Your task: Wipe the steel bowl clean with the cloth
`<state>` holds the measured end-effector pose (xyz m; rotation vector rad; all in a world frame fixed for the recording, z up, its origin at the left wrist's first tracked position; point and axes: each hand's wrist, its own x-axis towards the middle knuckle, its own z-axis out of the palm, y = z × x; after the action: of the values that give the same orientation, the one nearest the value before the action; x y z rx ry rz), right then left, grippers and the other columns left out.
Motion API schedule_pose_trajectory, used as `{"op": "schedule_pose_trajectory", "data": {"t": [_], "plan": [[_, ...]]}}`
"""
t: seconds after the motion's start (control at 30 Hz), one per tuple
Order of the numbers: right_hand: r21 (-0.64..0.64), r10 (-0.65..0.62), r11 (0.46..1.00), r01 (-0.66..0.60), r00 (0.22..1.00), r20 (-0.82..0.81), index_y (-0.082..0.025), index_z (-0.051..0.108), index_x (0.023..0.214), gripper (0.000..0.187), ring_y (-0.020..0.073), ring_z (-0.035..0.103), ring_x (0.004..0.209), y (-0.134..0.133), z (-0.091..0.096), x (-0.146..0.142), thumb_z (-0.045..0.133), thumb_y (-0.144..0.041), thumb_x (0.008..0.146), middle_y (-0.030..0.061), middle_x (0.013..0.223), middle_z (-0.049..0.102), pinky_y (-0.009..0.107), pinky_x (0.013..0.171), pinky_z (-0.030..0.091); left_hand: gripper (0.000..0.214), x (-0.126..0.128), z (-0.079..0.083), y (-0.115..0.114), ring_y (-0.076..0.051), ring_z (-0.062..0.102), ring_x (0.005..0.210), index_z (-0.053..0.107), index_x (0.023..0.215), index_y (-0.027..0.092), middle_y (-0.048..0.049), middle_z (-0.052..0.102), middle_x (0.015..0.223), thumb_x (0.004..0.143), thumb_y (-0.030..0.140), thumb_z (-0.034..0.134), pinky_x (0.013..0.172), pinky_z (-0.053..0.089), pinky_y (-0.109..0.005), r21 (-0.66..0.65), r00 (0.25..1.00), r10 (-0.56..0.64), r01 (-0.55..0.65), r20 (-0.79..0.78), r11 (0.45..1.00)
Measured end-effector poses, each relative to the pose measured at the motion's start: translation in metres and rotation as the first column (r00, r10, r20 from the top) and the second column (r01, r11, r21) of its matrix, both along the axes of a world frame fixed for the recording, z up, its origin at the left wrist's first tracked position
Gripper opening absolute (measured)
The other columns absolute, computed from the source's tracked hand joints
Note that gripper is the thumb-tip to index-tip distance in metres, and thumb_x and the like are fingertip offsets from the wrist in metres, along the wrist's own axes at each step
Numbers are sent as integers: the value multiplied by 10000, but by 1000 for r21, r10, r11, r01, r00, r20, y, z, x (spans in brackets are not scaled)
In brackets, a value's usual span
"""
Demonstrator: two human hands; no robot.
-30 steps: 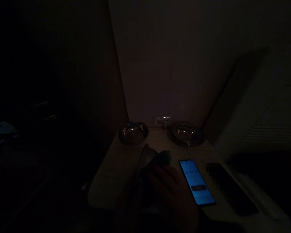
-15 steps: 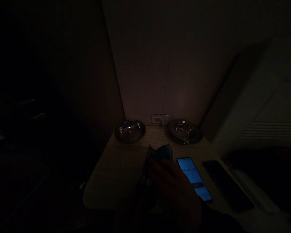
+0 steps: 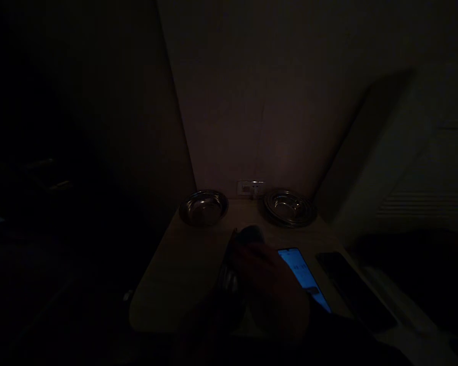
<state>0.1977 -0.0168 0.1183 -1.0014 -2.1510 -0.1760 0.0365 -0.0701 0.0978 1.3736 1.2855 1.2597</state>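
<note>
Head view is very dark, so only the middle of the room gives me anything to go on. A pale wooden table (image 3: 175,274) runs up to the wall, and a right hand (image 3: 269,290) reaches in over its near half from the lower right. Its fingers (image 3: 252,254) look curled down over a greyish bundle (image 3: 248,235), closed around it rather than spread, though the gloom hides how firm the grip is. Just under the hand on its left side a glinting metal piece (image 3: 229,277) catches a little light; whether it is part of the bundle or a separate thing I cannot tell. The left hand I cannot make out in the dark. The bundle sits about mid-table, nearer the front edge than the wall. Just beside the hand, on its right, a lit phone (image 3: 303,274) lies flat with its blue screen up, its near end covered by the wrist. A dark phone (image 3: 353,290) lies alongside it, further right. At the back of the table a steel bowl (image 3: 203,207) stands on the left and a stack of steel plates (image 3: 289,207) on the right, well apart, with a wall socket (image 3: 251,188) between them.
</note>
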Motion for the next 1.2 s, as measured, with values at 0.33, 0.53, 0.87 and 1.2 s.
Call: {"op": "schedule_pose_trajectory", "data": {"t": [0.33,0.53,0.87,1.2], "plan": [[30,26,999,-26,1000,-10,-244,654,1113,317,202,619,984,-1,5,3,413,-174,919,33,1076,703,331,756,571,294,-2,-23,11,-185,600,951,592,1097,155,-76,604,1117,887,350,525,818,514,-378,3,1000,-12,12,11,1000],[-38,-90,996,86,989,-116,-248,661,1097,283,180,645,885,-9,-4,-12,444,-219,918,42,1029,716,288,719,569,297,-8,-26,15,-185,597,950,581,1115,158,-79,596,1125,887,341,526,811,517,-377,13,1000,-5,5,19,1000],[11,118,993,-118,990,-73,-167,616,1155,322,230,554,1089,10,5,4,434,-157,890,68,1197,647,378,845,526,299,-12,-33,10,-186,599,942,582,1111,154,-77,598,1116,885,343,529,800,520,-374,11,997,4,-5,77,1000],[-216,-7,974,-68,944,-330,-251,583,1188,279,185,629,961,20,-12,24,484,-214,930,43,1072,683,328,833,531,326,-9,-43,13,-189,597,958,560,1148,150,-86,587,1136,883,338,534,807,518,-387,38,985,93,-99,146,994]]}}
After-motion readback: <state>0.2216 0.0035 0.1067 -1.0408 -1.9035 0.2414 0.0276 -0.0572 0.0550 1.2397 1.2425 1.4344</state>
